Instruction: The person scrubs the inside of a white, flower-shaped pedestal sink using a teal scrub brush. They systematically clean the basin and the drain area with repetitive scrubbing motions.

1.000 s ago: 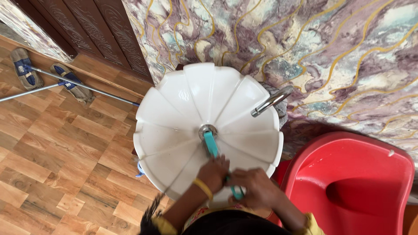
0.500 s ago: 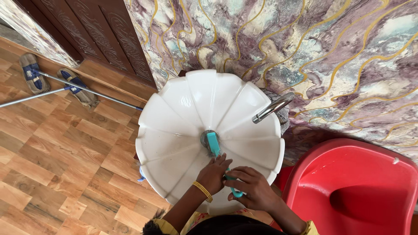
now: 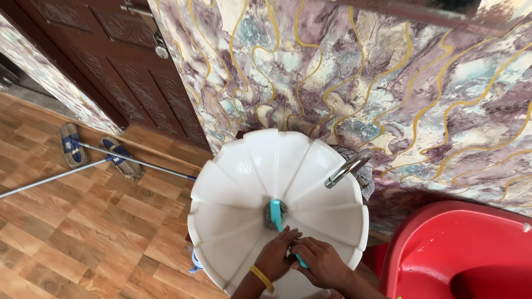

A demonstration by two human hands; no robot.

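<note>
A white fluted wash basin [image 3: 244, 166] stands against a marbled purple wall. Both of my hands grip the handle of a teal scrub brush [image 3: 275, 213] whose head rests on the drain at the basin's centre. My left hand [image 3: 275, 257], with a yellow bangle at the wrist, holds the handle close to the head. My right hand [image 3: 321, 263] holds the lower end of the handle, beside the left hand. A chrome tap [image 3: 349, 167] juts over the basin's right rim.
A large red plastic tub [image 3: 460, 254] sits at the lower right of the basin. Two mops [image 3: 100, 152] with metal poles lie on the wood-pattern floor at the left. A dark carved wooden door [image 3: 127, 66] stands at the upper left.
The view has tilted up, so the basin and hands sit lower in frame and more wall and door show. Both hands stay on the brush at the drain.
</note>
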